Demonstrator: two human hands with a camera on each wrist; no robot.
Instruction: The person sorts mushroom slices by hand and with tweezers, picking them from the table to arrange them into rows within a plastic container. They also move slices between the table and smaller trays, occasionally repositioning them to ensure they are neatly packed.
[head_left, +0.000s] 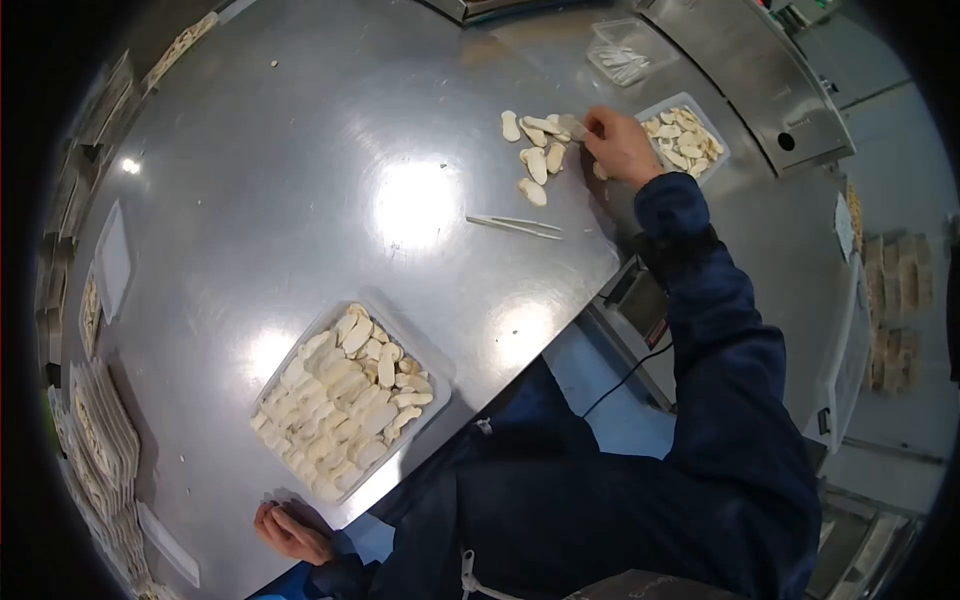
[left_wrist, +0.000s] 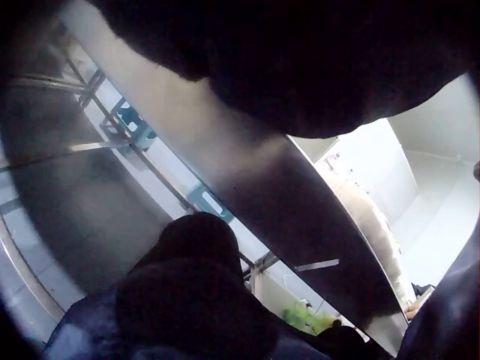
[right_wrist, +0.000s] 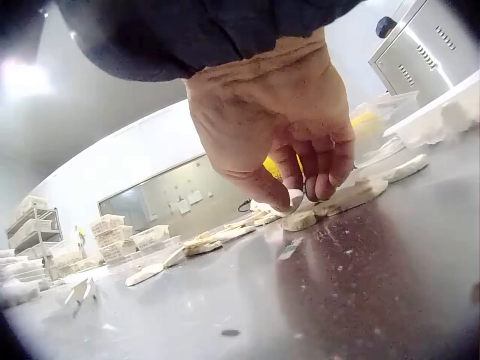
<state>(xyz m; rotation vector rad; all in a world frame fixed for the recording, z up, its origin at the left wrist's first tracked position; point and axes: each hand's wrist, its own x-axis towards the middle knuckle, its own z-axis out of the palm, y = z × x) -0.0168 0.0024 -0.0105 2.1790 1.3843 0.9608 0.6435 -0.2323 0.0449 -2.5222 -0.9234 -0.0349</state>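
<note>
My right hand (head_left: 622, 146) reaches over the far right of the steel table and pinches a pale mushroom slice (right_wrist: 295, 201) between thumb and fingertips. Several similar slices (head_left: 534, 163) lie loose beside it, and tweezers (head_left: 514, 227) lie nearer to me. A tub of slices (head_left: 684, 140) stands just right of this hand. My left hand (head_left: 292, 532) rests at the table's near edge with loosely curled fingers, holding nothing. Close to it stands a large tray (head_left: 434, 398), filled with slices, partly in overlapping rows. The left wrist view shows dark sleeve and the table's edge, not the hand.
A clear container (head_left: 618, 52) with white pieces stands at the back right, near a steel machine (head_left: 760, 80). Stacked trays (head_left: 105, 430) line the left side, with a white lid (head_left: 114, 258) beyond them. A scale-like device (head_left: 638, 300) sits below the table's right edge.
</note>
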